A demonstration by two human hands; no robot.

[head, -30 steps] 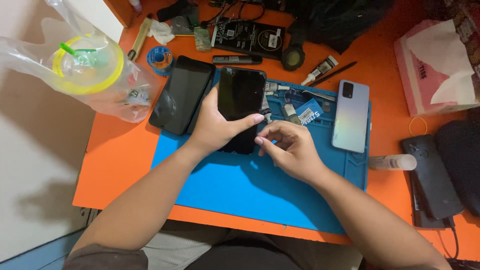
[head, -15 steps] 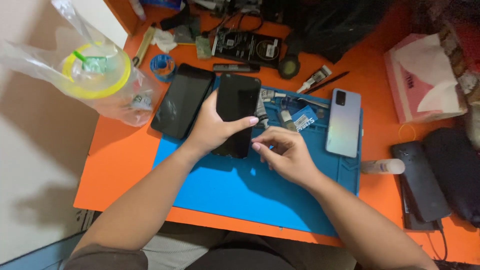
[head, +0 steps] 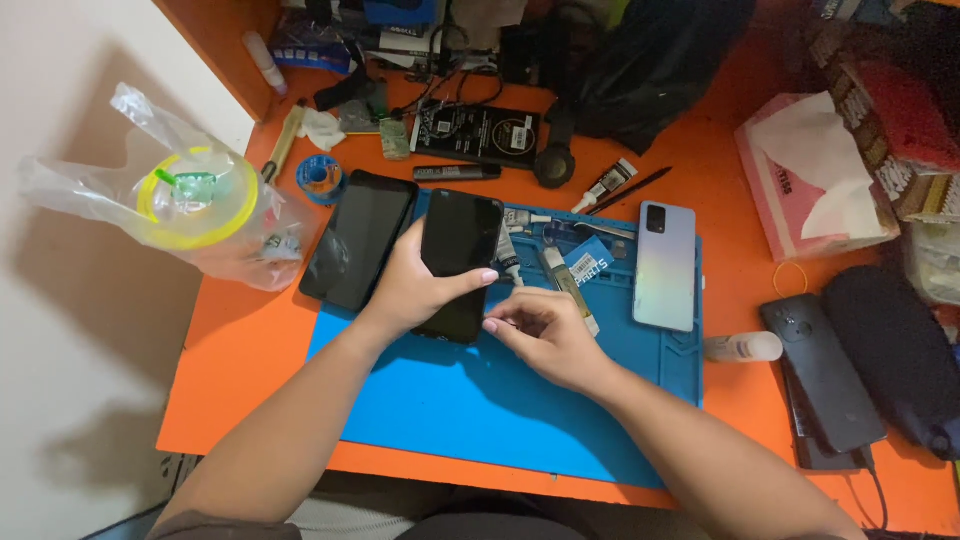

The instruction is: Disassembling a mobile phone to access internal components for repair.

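My left hand point(head: 412, 288) grips a black phone point(head: 458, 255) by its long sides, screen up, just above the blue work mat point(head: 480, 400). My right hand point(head: 545, 335) sits at the phone's lower right edge, its fingers pinched together against that edge; whether something small is between them I cannot tell. A second black phone point(head: 358, 238) lies flat to the left, half on the mat. A pale blue phone point(head: 665, 265) lies back up on the mat's right side.
On the orange table point(head: 235, 340), a plastic bag with a lidded cup point(head: 195, 205) sits at the left. Glue tubes point(head: 565, 285) and small tools lie behind my hands. A tissue box point(head: 815, 185) and dark cases point(head: 870, 365) fill the right side.
Both hands and the held phone stay in the same pose. The camera has shifted, so the scene sits a little differently in the frame.
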